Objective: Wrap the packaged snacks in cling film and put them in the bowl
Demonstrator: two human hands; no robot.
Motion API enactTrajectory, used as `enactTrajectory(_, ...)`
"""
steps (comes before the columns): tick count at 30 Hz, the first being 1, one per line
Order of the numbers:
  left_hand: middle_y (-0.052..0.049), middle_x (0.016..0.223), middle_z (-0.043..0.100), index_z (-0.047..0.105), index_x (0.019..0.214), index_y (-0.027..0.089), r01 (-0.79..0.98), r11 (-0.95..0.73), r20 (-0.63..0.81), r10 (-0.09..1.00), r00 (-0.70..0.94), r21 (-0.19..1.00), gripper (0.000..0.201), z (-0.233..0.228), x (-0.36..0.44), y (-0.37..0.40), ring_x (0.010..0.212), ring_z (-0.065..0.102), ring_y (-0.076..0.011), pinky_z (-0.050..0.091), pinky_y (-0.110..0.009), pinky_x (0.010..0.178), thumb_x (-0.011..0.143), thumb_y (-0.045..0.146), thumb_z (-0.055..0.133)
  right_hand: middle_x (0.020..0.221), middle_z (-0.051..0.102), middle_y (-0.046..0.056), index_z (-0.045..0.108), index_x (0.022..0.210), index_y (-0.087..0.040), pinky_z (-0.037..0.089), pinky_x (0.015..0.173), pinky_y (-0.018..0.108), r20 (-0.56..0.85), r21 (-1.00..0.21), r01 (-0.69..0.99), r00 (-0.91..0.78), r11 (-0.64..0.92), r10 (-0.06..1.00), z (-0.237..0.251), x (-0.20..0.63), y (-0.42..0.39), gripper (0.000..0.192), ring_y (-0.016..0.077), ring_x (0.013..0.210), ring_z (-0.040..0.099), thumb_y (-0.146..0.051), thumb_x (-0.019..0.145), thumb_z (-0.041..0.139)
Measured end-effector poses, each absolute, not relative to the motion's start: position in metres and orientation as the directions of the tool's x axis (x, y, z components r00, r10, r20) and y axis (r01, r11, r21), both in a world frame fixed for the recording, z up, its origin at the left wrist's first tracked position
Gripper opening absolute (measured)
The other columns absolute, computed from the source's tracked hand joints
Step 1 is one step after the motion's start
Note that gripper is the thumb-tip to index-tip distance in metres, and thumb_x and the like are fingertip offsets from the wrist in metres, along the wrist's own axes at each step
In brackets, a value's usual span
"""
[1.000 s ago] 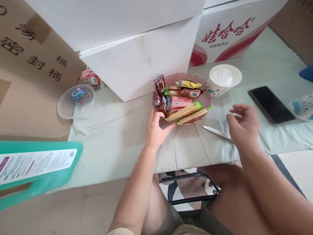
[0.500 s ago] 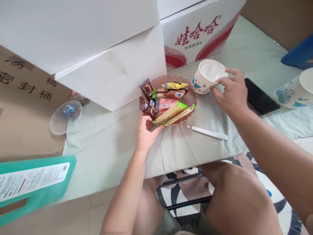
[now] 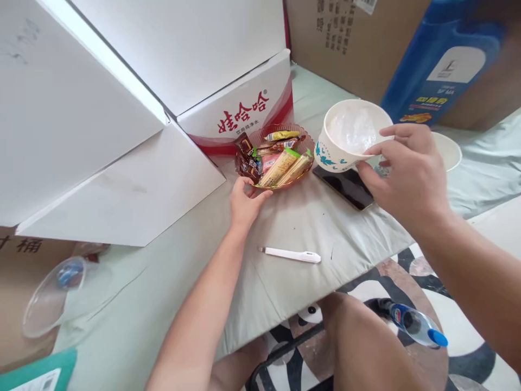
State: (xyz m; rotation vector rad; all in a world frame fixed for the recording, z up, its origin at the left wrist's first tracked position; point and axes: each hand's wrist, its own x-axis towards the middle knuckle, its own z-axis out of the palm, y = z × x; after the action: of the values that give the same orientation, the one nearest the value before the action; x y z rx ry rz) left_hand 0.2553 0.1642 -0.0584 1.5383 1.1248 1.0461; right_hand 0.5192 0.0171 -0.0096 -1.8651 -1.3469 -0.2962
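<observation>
Right hand (image 3: pixel 407 171) pinches cup (image 3: pixel 345 136) rim, thumb outside, cup lifted and tilted, upper right of centre, above phone (image 3: pixel 345 185). Left hand (image 3: pixel 246 201) grips near edge of snack dish (image 3: pixel 277 157), centre frame, steadying it. Pen (image 3: pixel 290 254) lies below, untouched.

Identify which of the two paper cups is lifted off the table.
The paper cup with the blue leaf print, gripped at its rim by the right hand. The other cup stands on the cloth behind that hand, mostly hidden.
</observation>
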Motion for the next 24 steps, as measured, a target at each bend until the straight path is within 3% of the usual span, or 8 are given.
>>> enactTrajectory(3, 0.0, 0.098, 0.063, 0.045, 0.087, 0.023, 0.212, -0.161, 0.115, 0.97, 0.213, 0.964, 0.053, -0.058, 0.283, 0.176, 0.083, 0.067, -0.0152, 0.056, -0.03, 0.08, 0.055, 0.029, 0.088, 0.126, 0.065, 0.013, 0.066, 0.09, -0.023, 0.059, 0.079, 0.047, 0.594, -0.474, 0.871, 0.425, -0.13, 0.684, -0.011, 0.532, 0.014, 0.018, 0.0256, 0.095, 0.069, -0.039, 0.083, 0.062)
enactTrajectory(6, 0.0, 0.1, 0.063, 0.047, 0.087, 0.022, 0.263, -0.225, 0.164, 0.958, 0.235, 0.938, 0.049, -0.059, 0.305, 0.185, 0.084, 0.065, -0.0149, 0.055, -0.03, 0.08, 0.059, 0.03, 0.087, 0.127, 0.065, 0.013, 0.067, 0.092, -0.023, 0.059, 0.081, 0.046, 0.559, -0.48, 0.864, 0.437, -0.154, 0.705, -0.004, 0.548, 0.018, 0.017, 0.0274, 0.106, 0.068, -0.036, 0.081, 0.067)
enactTrajectory(9, -0.001, 0.103, 0.062, 0.047, 0.087, 0.023, 0.264, -0.278, 0.205, 0.94, 0.274, 0.924, 0.046, -0.061, 0.322, 0.191, 0.09, 0.065, -0.0163, 0.055, -0.03, 0.082, 0.062, 0.03, 0.086, 0.131, 0.063, 0.011, 0.071, 0.099, -0.021, 0.057, 0.093, 0.047, 0.462, -0.477, 0.835, 0.504, -0.275, 0.73, 0.02, 0.561, 0.033, 0.017, 0.0275, 0.119, 0.064, -0.031, 0.085, 0.07)
enactTrajectory(12, -0.002, 0.103, 0.062, 0.047, 0.087, 0.023, 0.278, -0.296, 0.213, 0.932, 0.293, 0.914, 0.046, -0.061, 0.334, 0.195, 0.089, 0.065, -0.0166, 0.053, -0.028, 0.079, 0.063, 0.029, 0.086, 0.137, 0.058, 0.013, 0.074, 0.11, -0.016, 0.051, 0.102, 0.049, 0.385, -0.386, 0.835, 0.531, -0.391, 0.755, 0.051, 0.57, 0.063, 0.025, 0.0281, 0.121, 0.064, -0.029, 0.09, 0.07)
enactTrajectory(16, -0.002, 0.103, 0.06, 0.045, 0.088, 0.023, 0.267, -0.296, 0.207, 0.926, 0.316, 0.917, 0.046, -0.06, 0.343, 0.198, 0.094, 0.066, -0.0179, 0.053, -0.028, 0.078, 0.065, 0.03, 0.085, 0.145, 0.049, 0.016, 0.073, 0.124, -0.01, 0.047, 0.106, 0.052, 0.375, -0.325, 0.87, 0.478, -0.37, 0.794, 0.077, 0.58, 0.119, 0.035, 0.0372, 0.13, 0.061, -0.027, 0.094, 0.065)
enactTrajectory(19, -0.002, 0.104, 0.059, 0.044, 0.089, 0.024, 0.229, -0.268, 0.174, 0.917, 0.36, 0.936, 0.046, -0.061, 0.349, 0.202, 0.094, 0.067, -0.0187, 0.054, -0.029, 0.077, 0.066, 0.031, 0.084, 0.149, 0.045, 0.016, 0.072, 0.129, -0.011, 0.044, 0.11, 0.053, 0.352, -0.338, 0.877, 0.453, -0.341, 0.819, 0.08, 0.587, 0.167, 0.038, 0.039, 0.138, 0.056, -0.026, 0.095, 0.064)
enactTrajectory(22, -0.001, 0.103, 0.06, 0.045, 0.09, 0.024, 0.228, -0.284, 0.183, 0.907, 0.38, 0.931, 0.046, -0.064, 0.356, 0.208, 0.092, 0.067, -0.0189, 0.054, -0.029, 0.075, 0.067, 0.029, 0.085, 0.147, 0.053, 0.014, 0.07, 0.131, -0.01, 0.041, 0.112, 0.053, 0.284, -0.344, 0.875, 0.443, -0.341, 0.85, 0.075, 0.595, 0.212, 0.037, 0.0367, 0.146, 0.049, -0.024, 0.098, 0.06)
enactTrajectory(24, -0.001, 0.104, 0.061, 0.046, 0.091, 0.024, 0.242, -0.311, 0.203, 0.9, 0.386, 0.919, 0.045, -0.066, 0.362, 0.213, 0.089, 0.066, -0.0178, 0.054, -0.029, 0.074, 0.067, 0.028, 0.085, 0.138, 0.063, 0.014, 0.071, 0.122, -0.004, 0.042, 0.109, 0.053, 0.222, -0.33, 0.872, 0.443, -0.361, 0.869, 0.069, 0.599, 0.237, 0.031, 0.0365, 0.144, 0.052, -0.018, 0.097, 0.058)
